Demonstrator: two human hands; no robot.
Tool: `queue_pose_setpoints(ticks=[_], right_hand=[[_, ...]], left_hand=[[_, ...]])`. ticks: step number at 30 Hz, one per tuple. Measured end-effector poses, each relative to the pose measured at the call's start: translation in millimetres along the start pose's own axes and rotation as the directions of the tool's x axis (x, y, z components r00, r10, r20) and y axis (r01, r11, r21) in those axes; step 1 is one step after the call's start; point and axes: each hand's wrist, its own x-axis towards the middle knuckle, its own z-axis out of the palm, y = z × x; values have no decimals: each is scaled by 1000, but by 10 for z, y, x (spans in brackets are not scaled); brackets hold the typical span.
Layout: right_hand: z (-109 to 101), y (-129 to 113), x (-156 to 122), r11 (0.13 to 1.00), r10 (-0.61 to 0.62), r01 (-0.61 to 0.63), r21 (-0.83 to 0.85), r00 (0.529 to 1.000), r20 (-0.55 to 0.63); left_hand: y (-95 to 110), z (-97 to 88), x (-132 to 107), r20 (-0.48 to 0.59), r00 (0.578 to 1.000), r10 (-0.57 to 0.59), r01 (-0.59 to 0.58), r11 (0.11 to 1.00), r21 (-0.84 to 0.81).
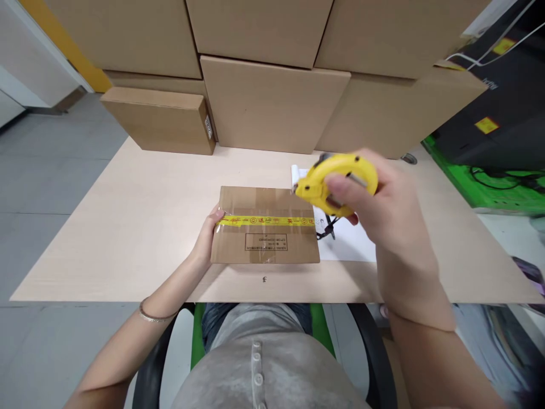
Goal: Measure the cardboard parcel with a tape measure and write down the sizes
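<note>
Currently, the seated person's left hand [210, 232] grips the left edge of a flat cardboard box [266, 201], thumb on top by the end of the yellow printed tape [276, 221] and fingers hidden underneath. The box is over the middle of the pale tabletop [128, 238], in front of the person; whether its underside rests there is not clear. A framed block of print sits nearer the person than the tape. The right hand [394, 207], raised to the right, is closed around a yellow loop-handled cutter [313, 187], thumb along its side, its tip pointing left over the box's far right corner in this view. Beyond that corner lie a white paper sheet [351, 247] and a black cord [327, 229]. Large cartons [272, 105] line the table's far side, a smaller carton [170, 125] stands at far left, and a green crate [489, 196] sits at right.
</note>
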Motion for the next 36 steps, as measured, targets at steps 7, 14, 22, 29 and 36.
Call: queue_pose_setpoints(ticks=[7, 14, 22, 29, 36], right_hand=[[335, -20, 289, 962, -90, 94, 257, 996, -28], [632, 727, 93, 953, 35, 44, -301, 967, 252], [-4, 1114, 101, 866, -41, -24, -499, 992, -119], [-338, 1654, -293, 508, 539, -307, -805, 842, 19], [-426, 1853, -341, 777, 482, -296, -556, 847, 222]], left_hand=[[-122, -75, 107, -78, 997, 20, -21, 1000, -15], [-184, -150, 163, -71, 997, 40, -38, 999, 21], [-191, -136, 160, -91, 996, 12, -14, 1000, -17], [-237, -200, 220, -129, 992, 19, -22, 1000, -20], [-253, -265, 236, -105, 993, 60, -55, 998, 43]])
